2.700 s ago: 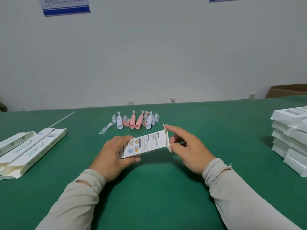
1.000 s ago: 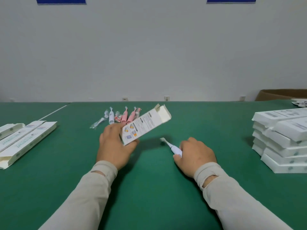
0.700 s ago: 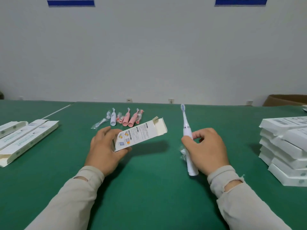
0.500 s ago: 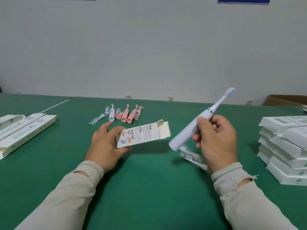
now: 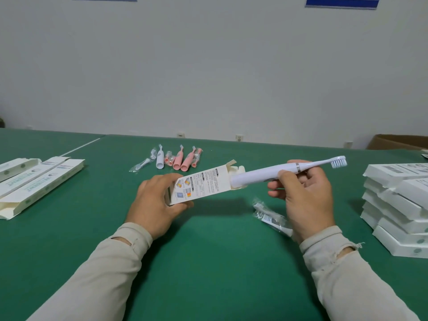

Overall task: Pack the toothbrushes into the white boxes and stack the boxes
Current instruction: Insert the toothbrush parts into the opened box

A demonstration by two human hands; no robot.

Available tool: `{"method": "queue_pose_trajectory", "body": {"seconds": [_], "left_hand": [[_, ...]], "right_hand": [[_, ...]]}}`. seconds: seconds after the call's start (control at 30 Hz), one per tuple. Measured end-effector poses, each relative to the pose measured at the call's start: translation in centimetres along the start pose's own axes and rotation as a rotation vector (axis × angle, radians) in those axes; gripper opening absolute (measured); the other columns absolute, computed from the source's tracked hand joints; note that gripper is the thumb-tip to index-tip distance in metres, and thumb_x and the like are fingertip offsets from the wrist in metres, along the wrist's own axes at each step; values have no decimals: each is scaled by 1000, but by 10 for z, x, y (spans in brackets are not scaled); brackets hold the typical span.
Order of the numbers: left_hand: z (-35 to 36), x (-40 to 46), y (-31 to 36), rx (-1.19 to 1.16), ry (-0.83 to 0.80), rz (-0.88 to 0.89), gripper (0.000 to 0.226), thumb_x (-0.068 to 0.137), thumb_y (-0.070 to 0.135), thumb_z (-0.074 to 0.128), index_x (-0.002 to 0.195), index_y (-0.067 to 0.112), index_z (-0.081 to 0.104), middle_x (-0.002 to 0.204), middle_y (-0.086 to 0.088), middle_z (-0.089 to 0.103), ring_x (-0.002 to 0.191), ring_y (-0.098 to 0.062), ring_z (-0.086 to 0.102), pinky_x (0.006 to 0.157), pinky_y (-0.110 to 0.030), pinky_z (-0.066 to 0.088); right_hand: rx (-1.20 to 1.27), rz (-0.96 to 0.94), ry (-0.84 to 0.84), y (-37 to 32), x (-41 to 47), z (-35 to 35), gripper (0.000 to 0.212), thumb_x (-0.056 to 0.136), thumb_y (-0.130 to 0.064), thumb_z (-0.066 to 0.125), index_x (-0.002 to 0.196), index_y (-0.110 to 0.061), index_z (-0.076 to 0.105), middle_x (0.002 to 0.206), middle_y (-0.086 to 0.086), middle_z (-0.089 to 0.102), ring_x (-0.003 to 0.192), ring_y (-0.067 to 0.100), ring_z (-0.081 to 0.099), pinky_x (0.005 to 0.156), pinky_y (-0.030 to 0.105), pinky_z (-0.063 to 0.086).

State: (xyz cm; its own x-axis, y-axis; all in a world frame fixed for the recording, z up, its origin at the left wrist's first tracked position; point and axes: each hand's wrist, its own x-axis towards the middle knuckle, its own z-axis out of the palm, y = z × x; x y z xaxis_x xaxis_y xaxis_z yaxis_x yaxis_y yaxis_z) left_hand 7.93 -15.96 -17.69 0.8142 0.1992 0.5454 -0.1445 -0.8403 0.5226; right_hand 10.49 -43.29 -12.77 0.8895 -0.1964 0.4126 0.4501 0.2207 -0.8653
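Observation:
My left hand [image 5: 155, 200] grips a white box [image 5: 202, 184] with printed text, held just above the green table, its open end facing right. My right hand [image 5: 303, 195] holds a white electric toothbrush [image 5: 261, 173] by the upper handle, bristle head pointing right. The handle's base end sits at the box's open mouth, between the flaps. Small bagged brush heads [image 5: 269, 215] lie on the table under my right hand. More toothbrushes [image 5: 178, 158], pink and white, lie in a row at the table's far middle.
Open white boxes [image 5: 41, 184] lie side by side at the left edge. A stack of closed white boxes [image 5: 400, 205] stands at the right edge. A cardboard carton [image 5: 398, 142] sits at the far right, against the white wall.
My right hand picked the white toothbrush up from the table, turned it handle-first and brought its base to the box's open end. My left hand has kept hold of the box.

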Motion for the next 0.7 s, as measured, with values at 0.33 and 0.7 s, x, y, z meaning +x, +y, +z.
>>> {"method": "queue_pose_trajectory", "body": {"seconds": [0.33,0.7], "left_hand": [[-1,-1,3,-50,-9,17,52,71,39,84,116,44,57,110,20,55,110,-15,43,90,-28,32],[-1,-2,2,42,-29,-9,54,73,41,83,121,40,57,108,19,51,109,-14,38,91,-32,35]], "right_hand": [[-24,162,-183,9,2,-4,10,89,-14,71,94,-7,65,75,2,72,55,12,60,47,22,47],[-305,-13,-264,18,5,-11,28,89,-6,69,103,-30,65,85,1,67,67,13,61,64,26,55]]}}
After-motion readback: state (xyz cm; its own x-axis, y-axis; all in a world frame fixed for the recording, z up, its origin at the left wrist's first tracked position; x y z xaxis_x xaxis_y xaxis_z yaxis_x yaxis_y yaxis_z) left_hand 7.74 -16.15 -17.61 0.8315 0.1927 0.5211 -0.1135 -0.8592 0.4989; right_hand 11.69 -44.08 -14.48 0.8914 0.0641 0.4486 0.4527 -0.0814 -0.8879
